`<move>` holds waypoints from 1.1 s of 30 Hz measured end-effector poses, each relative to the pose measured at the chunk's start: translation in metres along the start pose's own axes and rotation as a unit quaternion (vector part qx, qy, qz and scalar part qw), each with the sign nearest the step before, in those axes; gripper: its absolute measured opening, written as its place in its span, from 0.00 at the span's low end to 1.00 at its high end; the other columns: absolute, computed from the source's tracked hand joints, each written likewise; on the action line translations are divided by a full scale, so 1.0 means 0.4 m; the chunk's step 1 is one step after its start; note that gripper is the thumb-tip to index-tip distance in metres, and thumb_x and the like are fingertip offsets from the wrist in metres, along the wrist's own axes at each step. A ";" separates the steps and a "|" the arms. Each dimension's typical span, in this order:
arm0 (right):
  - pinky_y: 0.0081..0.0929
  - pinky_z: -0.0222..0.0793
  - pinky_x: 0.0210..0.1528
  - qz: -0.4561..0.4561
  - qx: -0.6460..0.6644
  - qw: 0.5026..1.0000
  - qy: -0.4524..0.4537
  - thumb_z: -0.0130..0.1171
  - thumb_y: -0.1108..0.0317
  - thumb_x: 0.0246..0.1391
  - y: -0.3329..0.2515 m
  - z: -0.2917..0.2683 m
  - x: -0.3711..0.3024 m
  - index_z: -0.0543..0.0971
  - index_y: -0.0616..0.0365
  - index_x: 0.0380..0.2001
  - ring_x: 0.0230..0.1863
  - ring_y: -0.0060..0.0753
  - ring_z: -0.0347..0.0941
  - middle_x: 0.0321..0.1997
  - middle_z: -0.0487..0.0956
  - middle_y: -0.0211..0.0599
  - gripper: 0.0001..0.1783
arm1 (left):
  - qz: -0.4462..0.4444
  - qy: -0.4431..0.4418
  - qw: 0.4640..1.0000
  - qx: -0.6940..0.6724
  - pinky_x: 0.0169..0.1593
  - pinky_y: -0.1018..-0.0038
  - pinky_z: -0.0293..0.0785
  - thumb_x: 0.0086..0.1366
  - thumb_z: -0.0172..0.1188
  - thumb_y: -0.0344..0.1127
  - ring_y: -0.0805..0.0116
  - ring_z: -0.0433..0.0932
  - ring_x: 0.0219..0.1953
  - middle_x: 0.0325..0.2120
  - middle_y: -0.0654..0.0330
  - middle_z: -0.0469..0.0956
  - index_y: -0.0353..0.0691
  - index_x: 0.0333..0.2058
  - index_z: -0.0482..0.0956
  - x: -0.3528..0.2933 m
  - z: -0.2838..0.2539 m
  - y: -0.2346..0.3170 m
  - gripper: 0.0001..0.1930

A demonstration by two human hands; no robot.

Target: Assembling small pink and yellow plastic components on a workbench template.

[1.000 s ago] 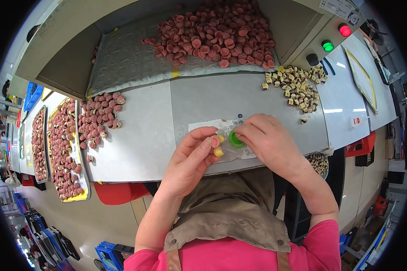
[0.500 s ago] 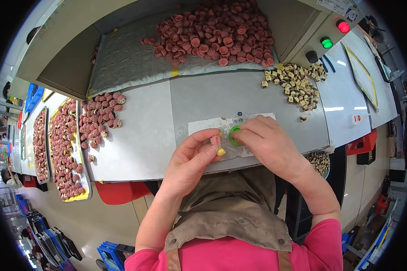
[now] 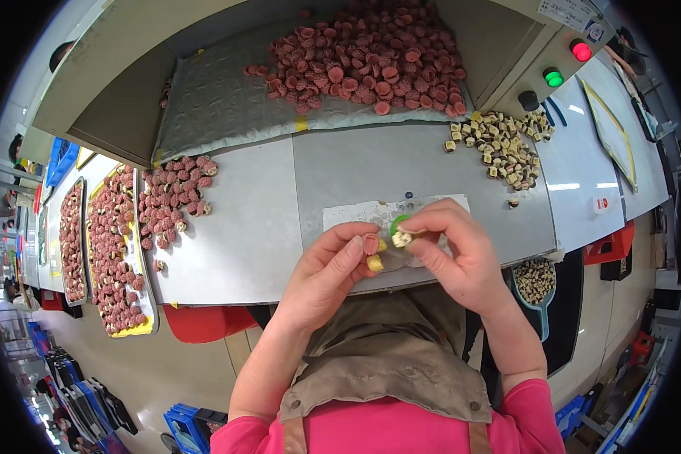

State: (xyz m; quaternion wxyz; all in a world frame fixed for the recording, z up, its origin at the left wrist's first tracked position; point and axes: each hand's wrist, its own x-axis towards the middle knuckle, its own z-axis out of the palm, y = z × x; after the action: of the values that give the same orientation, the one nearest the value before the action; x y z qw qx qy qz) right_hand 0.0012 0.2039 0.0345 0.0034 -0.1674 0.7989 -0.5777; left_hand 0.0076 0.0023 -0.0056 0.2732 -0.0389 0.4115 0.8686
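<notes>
Pinched in my left hand is a hollow pink raspberry-shaped cup, its bumpy shell turned up. Yellow covers show at that hand's fingertips. My right hand grips a small cream-coloured piece between thumb and fingers, a short gap away from the cup. Behind the right fingertips is a round green thing, mostly hidden. Both hands are over a stained white sheet at the table's near edge.
A heap of pink cups lies under the machine hood. Cream-and-brown cubes are piled at right, with more in a blue-handled scoop. Filled pink berries lie at left, beside loaded trays. A small blue bead sits behind the sheet.
My right hand has lifted back from the green thing and now shows the cream piece in its fingers. The left hand has turned the pink cup. The view has shifted slightly.
</notes>
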 end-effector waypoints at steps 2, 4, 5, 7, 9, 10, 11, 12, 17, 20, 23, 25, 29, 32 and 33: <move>0.27 0.70 0.36 -0.027 0.009 1.000 0.005 0.59 0.78 0.48 -0.001 0.017 0.006 0.76 0.59 0.38 0.35 0.38 0.71 0.36 0.74 0.37 0.12 | 0.005 -0.008 1.000 0.009 0.48 0.74 0.71 0.69 0.49 0.40 0.75 0.73 0.43 0.41 0.62 0.74 0.37 0.50 0.68 0.001 -0.002 -0.002 0.16; 0.27 0.69 0.37 -0.101 -0.059 0.993 -0.002 0.60 0.77 0.48 0.011 0.034 0.019 0.76 0.59 0.38 0.34 0.36 0.71 0.35 0.74 0.37 0.12 | 0.004 -0.009 1.000 0.009 0.48 0.74 0.71 0.69 0.49 0.40 0.74 0.73 0.43 0.41 0.62 0.74 0.37 0.50 0.68 0.002 -0.002 -0.001 0.16; 0.26 0.69 0.38 -0.138 -0.094 0.986 -0.006 0.61 0.77 0.48 0.015 0.037 0.021 0.77 0.58 0.38 0.34 0.35 0.70 0.34 0.74 0.36 0.11 | 0.003 -0.010 1.000 0.009 0.48 0.74 0.71 0.69 0.49 0.40 0.74 0.73 0.43 0.42 0.61 0.74 0.37 0.50 0.68 0.002 -0.002 -0.001 0.16; 0.26 0.70 0.37 -0.149 -0.109 0.983 -0.006 0.61 0.77 0.48 0.012 0.036 0.019 0.77 0.58 0.38 0.34 0.35 0.71 0.34 0.74 0.36 0.12 | 0.001 -0.011 1.000 0.009 0.48 0.74 0.71 0.69 0.49 0.40 0.73 0.73 0.43 0.42 0.61 0.74 0.36 0.49 0.69 0.003 0.000 0.000 0.16; 0.26 0.70 0.37 -0.173 -0.140 0.975 -0.009 0.61 0.78 0.47 0.009 0.038 0.017 0.77 0.58 0.39 0.35 0.36 0.71 0.35 0.74 0.36 0.13 | 0.005 -0.006 1.000 0.006 0.47 0.77 0.70 0.69 0.50 0.38 0.75 0.72 0.42 0.42 0.61 0.74 0.36 0.49 0.69 0.003 0.007 0.002 0.15; 0.26 0.70 0.37 -0.173 -0.140 0.975 -0.009 0.61 0.78 0.47 0.010 0.041 0.017 0.77 0.58 0.39 0.35 0.36 0.71 0.35 0.74 0.36 0.13 | 0.007 -0.004 1.000 0.005 0.46 0.78 0.70 0.69 0.50 0.38 0.76 0.72 0.42 0.42 0.62 0.75 0.36 0.49 0.70 0.004 0.010 0.001 0.15; 0.26 0.70 0.37 -0.156 -0.121 0.980 0.000 0.61 0.78 0.47 0.013 0.046 0.016 0.76 0.58 0.39 0.35 0.36 0.72 0.35 0.74 0.37 0.13 | 0.007 -0.004 1.000 0.005 0.46 0.78 0.70 0.69 0.50 0.38 0.76 0.72 0.42 0.42 0.62 0.75 0.36 0.49 0.70 0.004 0.011 -0.003 0.15; 0.26 0.70 0.37 -0.139 -0.102 0.985 0.009 0.61 0.78 0.47 0.017 0.051 0.015 0.76 0.58 0.39 0.35 0.37 0.72 0.35 0.74 0.37 0.13 | 0.032 0.007 0.999 0.034 0.47 0.77 0.70 0.69 0.50 0.37 0.75 0.72 0.42 0.42 0.61 0.74 0.36 0.49 0.70 0.002 0.012 -0.009 0.14; 0.27 0.70 0.37 -0.070 -0.032 0.996 0.038 0.62 0.78 0.47 0.027 0.063 -0.003 0.76 0.58 0.38 0.36 0.38 0.72 0.37 0.74 0.38 0.13 | 0.143 0.047 0.978 0.141 0.49 0.74 0.71 0.68 0.51 0.35 0.72 0.73 0.43 0.43 0.59 0.73 0.35 0.49 0.69 -0.004 0.037 -0.040 0.14; 0.27 0.70 0.38 -0.153 -0.122 0.979 0.049 0.63 0.76 0.46 0.042 0.064 -0.006 0.76 0.58 0.39 0.37 0.37 0.72 0.38 0.74 0.38 0.14 | 0.158 0.050 0.975 0.150 0.50 0.74 0.70 0.68 0.51 0.34 0.73 0.73 0.45 0.44 0.59 0.74 0.35 0.50 0.69 -0.004 0.034 -0.044 0.15; 0.28 0.70 0.40 -0.166 -0.137 0.976 0.041 0.64 0.74 0.46 0.035 0.051 -0.004 0.76 0.58 0.40 0.38 0.36 0.71 0.38 0.73 0.38 0.15 | 0.127 0.034 0.984 0.123 0.51 0.75 0.69 0.68 0.51 0.33 0.74 0.73 0.47 0.44 0.59 0.74 0.34 0.51 0.69 -0.003 0.027 -0.034 0.15; 0.28 0.69 0.41 -0.110 -0.077 0.991 0.014 0.65 0.72 0.45 0.020 0.037 0.000 0.76 0.58 0.41 0.40 0.35 0.71 0.38 0.73 0.37 0.17 | 0.080 0.023 0.993 0.088 0.51 0.75 0.69 0.68 0.52 0.34 0.74 0.73 0.46 0.42 0.60 0.74 0.35 0.54 0.66 -0.005 0.034 -0.018 0.18; 0.29 0.68 0.43 -0.010 0.025 0.999 -0.034 0.67 0.69 0.44 -0.005 0.020 -0.002 0.77 0.57 0.41 0.42 0.34 0.70 0.39 0.73 0.35 0.18 | 0.046 -0.028 0.996 0.077 0.50 0.76 0.69 0.67 0.53 0.36 0.75 0.72 0.44 0.40 0.62 0.74 0.37 0.57 0.62 -0.006 0.019 0.003 0.22; 0.28 0.68 0.43 -0.025 0.025 0.998 -0.055 0.67 0.68 0.44 0.022 0.027 -0.009 0.77 0.56 0.40 0.43 0.33 0.69 0.39 0.73 0.34 0.17 | 0.028 -0.051 0.995 0.080 0.48 0.76 0.69 0.67 0.54 0.36 0.75 0.72 0.43 0.38 0.63 0.73 0.37 0.59 0.60 -0.003 0.020 0.005 0.24; 0.28 0.68 0.43 -0.034 0.025 0.997 -0.066 0.67 0.68 0.44 0.028 0.030 -0.009 0.78 0.56 0.40 0.43 0.33 0.69 0.39 0.73 0.34 0.17 | 0.016 -0.051 0.995 0.081 0.48 0.77 0.69 0.66 0.54 0.36 0.75 0.72 0.42 0.38 0.63 0.73 0.38 0.59 0.59 -0.004 0.022 0.009 0.25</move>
State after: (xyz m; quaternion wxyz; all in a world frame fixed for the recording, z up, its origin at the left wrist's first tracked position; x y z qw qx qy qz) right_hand 0.0040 0.1969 0.0195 0.0405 -0.2315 0.7763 -0.5850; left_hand 0.0086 0.0063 0.0033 0.2818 0.0341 0.4664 0.8378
